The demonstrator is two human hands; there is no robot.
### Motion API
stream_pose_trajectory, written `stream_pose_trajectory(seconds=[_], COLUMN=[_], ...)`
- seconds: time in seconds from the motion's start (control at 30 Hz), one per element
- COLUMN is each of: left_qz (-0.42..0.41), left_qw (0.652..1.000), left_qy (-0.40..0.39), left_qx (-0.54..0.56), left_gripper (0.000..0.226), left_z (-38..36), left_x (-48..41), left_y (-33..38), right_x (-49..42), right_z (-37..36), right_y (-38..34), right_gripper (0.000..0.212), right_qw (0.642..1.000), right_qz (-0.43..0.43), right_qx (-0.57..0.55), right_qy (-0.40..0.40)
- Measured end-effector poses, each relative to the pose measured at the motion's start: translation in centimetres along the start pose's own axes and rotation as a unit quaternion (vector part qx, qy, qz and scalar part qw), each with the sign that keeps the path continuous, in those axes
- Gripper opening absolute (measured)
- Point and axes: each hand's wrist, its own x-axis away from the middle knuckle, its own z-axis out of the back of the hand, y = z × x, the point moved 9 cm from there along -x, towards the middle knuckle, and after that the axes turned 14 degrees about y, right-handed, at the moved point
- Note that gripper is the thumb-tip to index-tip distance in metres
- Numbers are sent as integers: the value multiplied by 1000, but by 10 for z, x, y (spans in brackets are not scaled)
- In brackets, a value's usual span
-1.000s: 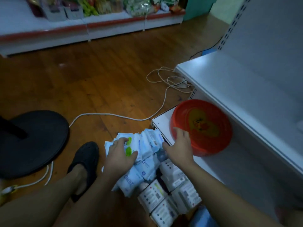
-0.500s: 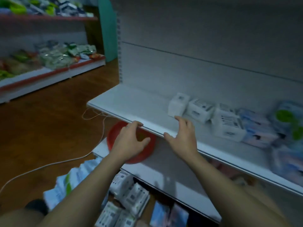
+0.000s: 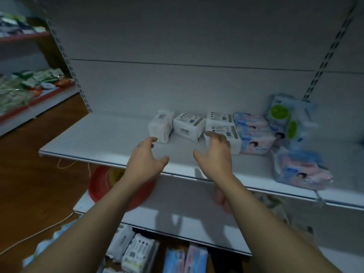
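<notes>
Both my hands reach over the white middle shelf (image 3: pixel 110 138). My left hand (image 3: pixel 146 158) hovers with fingers loosely spread, its fingertips close to an upright white tissue pack (image 3: pixel 160 126). My right hand (image 3: pixel 215 154) is open too, fingers bent near a stack of two white tissue packs (image 3: pixel 221 127). Another white pack (image 3: pixel 188 125) lies between those. Neither hand holds anything. Pink-and-blue packs (image 3: pixel 254 133) sit to the right of the white ones.
Blue wipe packs with green lids (image 3: pixel 283 117) stand at the shelf's right end, with a loose pink-and-blue pack (image 3: pixel 301 168) in front. A red basin (image 3: pixel 102 184) sits on the lower shelf. More packs (image 3: pixel 134 249) lie on the floor below. A white cable (image 3: pixel 39 233) crosses the wooden floor.
My view rose from the floor packs to the middle shelf. Both hands left the floor pile, went up empty and now extend farther over the shelf toward the white packs.
</notes>
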Motion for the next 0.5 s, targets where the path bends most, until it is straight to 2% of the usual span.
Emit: stream_pose_trajectory(seconds=[0.13, 0.27, 0.37, 0.5], left_qz=[6, -29, -33, -13], left_qw=[999, 993, 990, 984], left_qy=[17, 42, 46, 18], left_qx=[-50, -102, -131, -176], left_gripper=[70, 69, 71, 77], left_z=[-11, -23, -37, -61], left_x=[-23, -55, -85, -115], left_y=[4, 13, 15, 10], right_x=[-25, -54, -73, -100], right_z=[-23, -64, -83, -107], right_y=[-15, -23, -30, -35], right_gripper=[63, 63, 66, 66], right_qw=[997, 992, 986, 969], right_qz=[61, 92, 145, 191], right_qx=[56, 57, 71, 154], right_qy=[7, -60, -45, -40])
